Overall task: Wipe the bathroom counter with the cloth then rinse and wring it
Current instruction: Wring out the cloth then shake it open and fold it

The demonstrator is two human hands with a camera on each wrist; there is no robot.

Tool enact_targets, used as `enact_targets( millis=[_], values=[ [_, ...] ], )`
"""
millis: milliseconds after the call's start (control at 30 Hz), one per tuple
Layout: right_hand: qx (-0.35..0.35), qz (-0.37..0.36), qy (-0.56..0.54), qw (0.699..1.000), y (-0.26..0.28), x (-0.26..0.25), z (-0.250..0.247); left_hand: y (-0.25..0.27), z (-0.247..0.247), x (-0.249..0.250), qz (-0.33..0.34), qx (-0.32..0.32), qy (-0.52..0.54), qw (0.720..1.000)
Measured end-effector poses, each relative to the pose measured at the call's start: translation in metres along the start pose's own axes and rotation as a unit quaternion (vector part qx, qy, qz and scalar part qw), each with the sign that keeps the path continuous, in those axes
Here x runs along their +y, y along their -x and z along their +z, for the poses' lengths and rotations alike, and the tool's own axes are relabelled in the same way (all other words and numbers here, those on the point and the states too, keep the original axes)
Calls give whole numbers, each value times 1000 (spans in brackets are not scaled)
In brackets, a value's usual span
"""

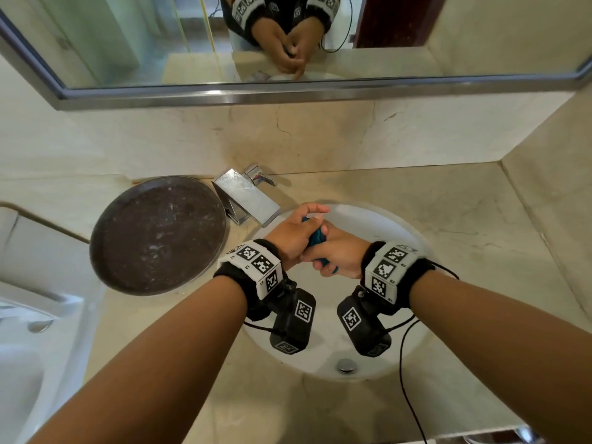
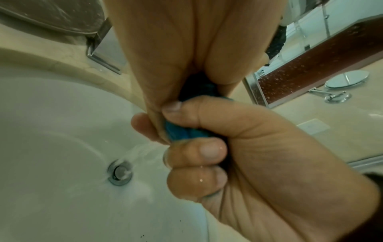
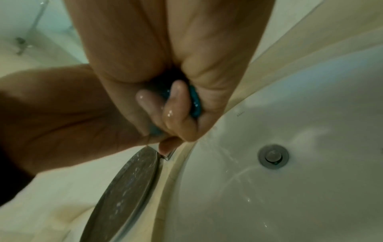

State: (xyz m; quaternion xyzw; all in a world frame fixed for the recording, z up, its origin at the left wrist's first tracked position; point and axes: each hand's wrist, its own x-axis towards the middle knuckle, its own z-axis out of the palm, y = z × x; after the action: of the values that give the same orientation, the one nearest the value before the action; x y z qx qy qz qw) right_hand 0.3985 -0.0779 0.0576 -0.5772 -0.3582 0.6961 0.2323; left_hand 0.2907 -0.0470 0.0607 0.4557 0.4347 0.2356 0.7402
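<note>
Both hands hold a wet teal cloth (image 1: 316, 239) over the white sink basin (image 1: 378, 225). My left hand (image 1: 293, 233) grips the cloth's far end, close to the faucet spout. My right hand (image 1: 341, 254) grips the near end, its knuckles against the left hand. Most of the cloth is hidden inside the two fists. In the left wrist view the cloth (image 2: 186, 132) shows as a tight bunch between the fingers, and water (image 2: 143, 151) runs from it toward the drain (image 2: 120, 173). In the right wrist view a strip of cloth (image 3: 195, 101) shows beside wet fingers (image 3: 172, 104).
A chrome faucet (image 1: 246, 197) stands at the basin's back left. A dark round tray (image 1: 157, 235) lies on the beige stone counter (image 1: 480, 238) left of the basin. A mirror (image 1: 288, 43) hangs on the back wall. A white fixture (image 1: 22, 315) sits at far left.
</note>
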Motion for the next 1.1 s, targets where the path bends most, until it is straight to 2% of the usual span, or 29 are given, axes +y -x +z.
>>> enact_targets(
  millis=[200, 400, 567, 667, 733, 867, 967, 1100],
  values=[
    [48, -7, 174, 984, -3, 8, 3, -10, 1, -9, -3, 68, -120, 990],
    [89, -27, 369, 925, -10, 15, 11, -13, 1, -15, -1, 95, -200, 975],
    [85, -33, 395, 914, -8, 18, 14, -12, 0, -16, -11, 94, -195, 976],
    [94, -29, 373, 922, -8, 18, 15, -10, -1, -18, -3, 109, -178, 978],
    [78, -2, 331, 940, -8, 17, 10, -8, -3, -18, -3, 106, -143, 984],
    [9, 25, 104, 994, -2, 13, -8, -2, -7, -15, 14, 90, -58, 994],
    [-5, 57, -50, 997, 6, 8, -21, -1, -15, -15, 27, 90, 35, 995],
    [-67, 67, -75, 993, 13, 1, -25, 1, -20, -10, 40, 37, 129, 990]
  ],
)
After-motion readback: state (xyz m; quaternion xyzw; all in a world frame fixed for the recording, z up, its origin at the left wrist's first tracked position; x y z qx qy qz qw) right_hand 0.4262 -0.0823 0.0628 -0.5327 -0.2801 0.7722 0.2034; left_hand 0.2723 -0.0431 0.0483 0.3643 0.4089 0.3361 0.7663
